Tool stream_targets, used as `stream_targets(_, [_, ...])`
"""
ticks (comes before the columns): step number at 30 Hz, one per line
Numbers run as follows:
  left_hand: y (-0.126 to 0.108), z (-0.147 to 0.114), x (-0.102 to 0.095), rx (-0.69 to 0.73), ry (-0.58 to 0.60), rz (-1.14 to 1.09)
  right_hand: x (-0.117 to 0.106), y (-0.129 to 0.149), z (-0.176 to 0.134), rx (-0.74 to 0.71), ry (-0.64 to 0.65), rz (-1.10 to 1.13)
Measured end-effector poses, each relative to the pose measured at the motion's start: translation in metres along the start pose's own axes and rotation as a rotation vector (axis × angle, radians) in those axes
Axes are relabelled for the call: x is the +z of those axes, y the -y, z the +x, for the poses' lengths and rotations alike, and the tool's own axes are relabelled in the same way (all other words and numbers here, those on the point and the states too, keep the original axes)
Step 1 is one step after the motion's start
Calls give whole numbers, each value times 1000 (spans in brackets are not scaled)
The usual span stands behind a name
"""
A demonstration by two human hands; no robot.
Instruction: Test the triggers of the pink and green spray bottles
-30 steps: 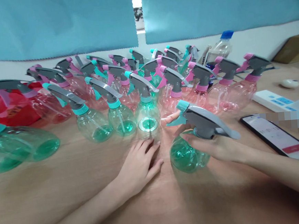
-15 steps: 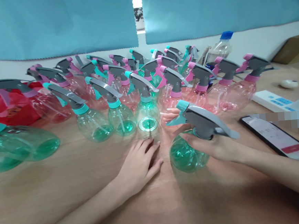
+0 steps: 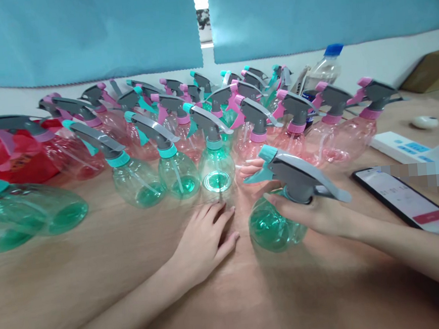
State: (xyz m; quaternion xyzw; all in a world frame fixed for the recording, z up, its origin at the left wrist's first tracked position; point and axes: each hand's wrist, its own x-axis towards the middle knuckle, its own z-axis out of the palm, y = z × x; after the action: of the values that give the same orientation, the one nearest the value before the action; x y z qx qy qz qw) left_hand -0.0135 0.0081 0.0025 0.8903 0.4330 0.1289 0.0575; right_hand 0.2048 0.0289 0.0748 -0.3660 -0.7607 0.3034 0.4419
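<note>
green spray bottle [image 3: 272, 227] clasped in right hand [image 3: 317, 218], left hand [image 3: 202, 239] (loosely spread) on brown table [image 3: 98, 265]

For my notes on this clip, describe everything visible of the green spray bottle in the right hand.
The green spray bottle has a rounded, translucent body that looks like plastic, with a gray spray head, a turquoise nozzle and a turquoise trigger. The nozzle points left in the picture. The right hand grips it around the neck, thumb on the near side, hiding part of it. It's in front of the other bottles; whether its base touches the table isn't clear.
</note>
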Motion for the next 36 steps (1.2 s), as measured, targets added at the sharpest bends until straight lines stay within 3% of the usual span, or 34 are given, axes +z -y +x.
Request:
stream_targets(10, [1, -1, 1, -6, -24, -26, 1, -1, 0, 4, 0, -33])
stream_targets(32, [0, 0, 1, -5, -9, -14, -5, -11, 0, 67, 151, 77])
stream_targets(36, [1, -1, 1, -1, -13, -10, -5, -12, -1, 43, 111, 0])
